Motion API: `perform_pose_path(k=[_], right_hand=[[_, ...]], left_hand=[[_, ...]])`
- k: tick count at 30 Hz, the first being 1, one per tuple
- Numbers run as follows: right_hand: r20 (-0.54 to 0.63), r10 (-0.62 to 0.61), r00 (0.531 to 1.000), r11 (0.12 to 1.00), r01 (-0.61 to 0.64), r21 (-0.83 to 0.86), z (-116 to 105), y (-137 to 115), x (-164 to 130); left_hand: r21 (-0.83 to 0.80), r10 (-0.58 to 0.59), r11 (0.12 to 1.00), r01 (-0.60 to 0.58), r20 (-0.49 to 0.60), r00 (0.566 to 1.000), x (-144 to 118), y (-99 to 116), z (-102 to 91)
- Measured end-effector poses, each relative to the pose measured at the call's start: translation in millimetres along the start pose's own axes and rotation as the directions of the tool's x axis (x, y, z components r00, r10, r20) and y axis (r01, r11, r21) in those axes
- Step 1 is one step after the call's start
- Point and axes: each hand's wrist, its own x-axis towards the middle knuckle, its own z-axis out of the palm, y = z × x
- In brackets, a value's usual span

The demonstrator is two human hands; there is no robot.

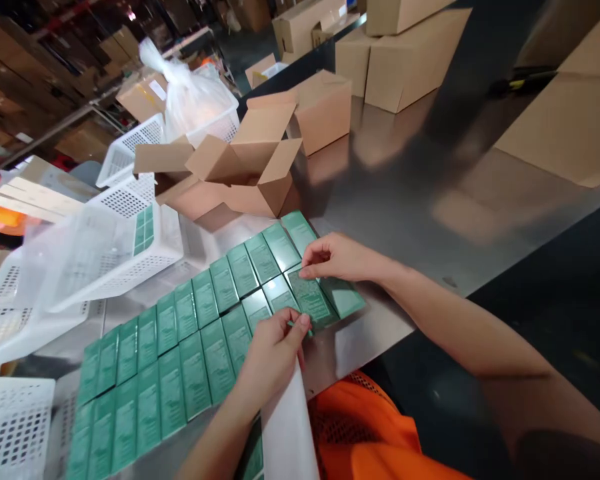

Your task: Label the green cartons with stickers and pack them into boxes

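A green box point(310, 299) is held at both ends: the right hand point(337, 257) pinches its far edge with narrowed fingertips, and the left hand point(273, 353) grips its near end, fingers closed on it. The box lies flat on the steel worktop point(405, 200), at the right end of the near row of boxes, touching its neighbours.

Risks, as judged:
- The held box may be skewed against its neighbours, since both grips are at the edges only; the adjoining green boxes point(190, 333) could be pushed out of line.
- The end box lies close to the worktop edge and could be slid off it.
- The white sheet point(290, 427) under the left wrist may be dragged along.

Counts:
- Green boxes: two rows, roughly ten to twelve in each; the near end is cut off by the frame, so the exact count cannot be told.
- Open cardboard carton point(240, 177): one.
- White perforated baskets point(130, 253): at least four.
- Closed cartons point(410, 60) at the far side: several.
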Motion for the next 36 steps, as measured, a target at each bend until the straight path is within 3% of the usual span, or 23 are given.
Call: perform_pose_path(k=[4,10,16,25,32,36], right_hand=[[-0.048,-0.025,0.999,0.972,0.013,-0.236,3.8,1.0,-5.5],[-0.032,-0.112,0.993,0.859,0.081,-0.505,8.3,9.0,-5.8],[0.014,-0.138,0.99,0.829,0.123,-0.546,9.6,14.0,-4.1],[-0.011,-0.151,0.989,0.807,0.117,-0.578,14.1,14.7,-6.5],[-0.191,-0.162,0.968,0.809,0.02,-0.588,20.5,18.4,-12.0],[-0.2,-0.12,0.972,0.786,-0.03,-0.617,19.4,14.8,-8.0]], left_hand=[[0.09,-0.018,0.996,0.025,-0.088,0.996,-0.6,-2.8,10.3],[0.225,-0.04,0.972,0.066,-0.118,0.992,1.3,-3.5,19.9],[0.257,-0.072,0.962,0.088,-0.073,0.995,4.9,3.4,17.9],[0.306,-0.088,0.946,0.103,-0.061,0.994,8.9,7.3,16.8],[0.392,-0.019,0.919,0.041,-0.059,0.998,12.2,3.9,18.0],[0.305,0.06,0.952,-0.04,-0.056,0.997,3.1,-1.9,17.8]])
